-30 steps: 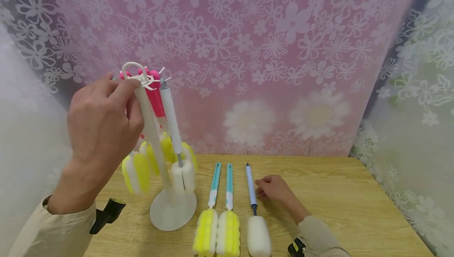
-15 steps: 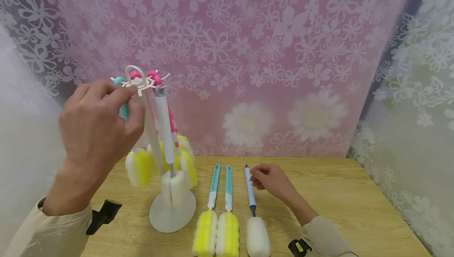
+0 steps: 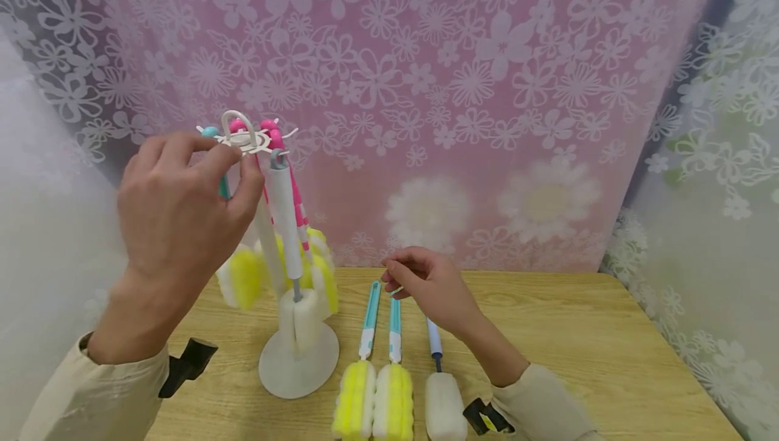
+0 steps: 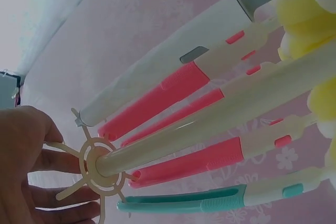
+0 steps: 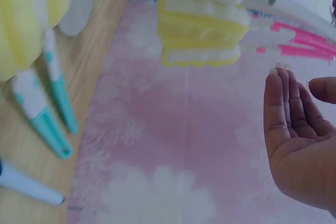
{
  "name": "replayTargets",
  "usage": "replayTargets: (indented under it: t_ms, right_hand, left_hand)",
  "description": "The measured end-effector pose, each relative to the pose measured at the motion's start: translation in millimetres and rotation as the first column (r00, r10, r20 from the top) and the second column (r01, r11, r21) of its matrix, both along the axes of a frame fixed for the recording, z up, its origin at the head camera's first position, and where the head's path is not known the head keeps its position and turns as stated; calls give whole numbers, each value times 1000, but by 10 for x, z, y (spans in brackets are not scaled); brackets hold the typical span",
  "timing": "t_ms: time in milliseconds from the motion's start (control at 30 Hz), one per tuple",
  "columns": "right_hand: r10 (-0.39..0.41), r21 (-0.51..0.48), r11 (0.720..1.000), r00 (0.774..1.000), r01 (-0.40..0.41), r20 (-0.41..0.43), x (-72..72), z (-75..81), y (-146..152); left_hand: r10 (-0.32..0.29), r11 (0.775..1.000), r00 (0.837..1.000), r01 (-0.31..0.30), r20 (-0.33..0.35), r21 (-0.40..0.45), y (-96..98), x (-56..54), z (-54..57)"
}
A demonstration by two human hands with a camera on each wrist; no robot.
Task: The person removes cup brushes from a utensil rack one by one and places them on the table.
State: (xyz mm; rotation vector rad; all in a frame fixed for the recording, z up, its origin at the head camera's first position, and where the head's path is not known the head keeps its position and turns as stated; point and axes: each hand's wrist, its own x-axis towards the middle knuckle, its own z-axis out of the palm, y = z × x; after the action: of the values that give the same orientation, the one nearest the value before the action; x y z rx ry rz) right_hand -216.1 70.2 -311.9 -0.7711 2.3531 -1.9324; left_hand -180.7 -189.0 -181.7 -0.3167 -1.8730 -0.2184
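Note:
My left hand (image 3: 189, 204) pinches the hooked ring at the top of a white brush stand (image 3: 299, 377), thumb and forefinger at the rim. In the left wrist view, my fingers lie around prongs of the ring (image 4: 86, 166). From its hooks hang a white-handled sponge brush (image 3: 282, 218), several pink-handled brushes (image 4: 197, 161) and a teal-handled brush (image 4: 184, 199). My right hand (image 3: 435, 289) is raised above the table, fingers loosely bent and holding nothing. Below it lie two teal-handled sponge brushes (image 3: 355, 397) (image 3: 394, 400) and a blue-handled brush (image 3: 445, 404).
The wooden table (image 3: 566, 346) carries the stand at left and the loose brushes side by side at the middle, sponge ends toward me. A pink floral curtain (image 3: 389, 123) hangs behind the table's back edge. Pale patterned sheets (image 3: 724, 224) flank both sides.
The stand's top has turned a little, bringing the hanging teal handle into view and the white-handled brush leftward. My right hand has risen and moved left from beside the blue-handled brush.

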Motion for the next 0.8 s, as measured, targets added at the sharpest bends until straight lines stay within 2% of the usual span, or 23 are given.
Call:
replayTargets:
  t_ms: [167, 367, 600, 800]
  right_hand:
    - [51, -17, 998, 995, -52, -85, 64, 211, -295]
    - [24, -4, 1000, 987, -25, -156, 102, 386, -654]
    - [-31, -145, 989, 982, 4, -185, 25, 376, -962]
    - [-64, -165, 986, 979, 31, -195, -57, 339, -1140]
  left_hand:
    - [-9, 1000, 1000, 9, 9, -2, 29, -10, -14]
    - [45, 998, 999, -46, -30, -50, 12, -4, -33]
    - [80, 990, 997, -82, -18, -118, -4, 7, -33]
    - [96, 987, 995, -98, -21, -127, 6, 2, -19]
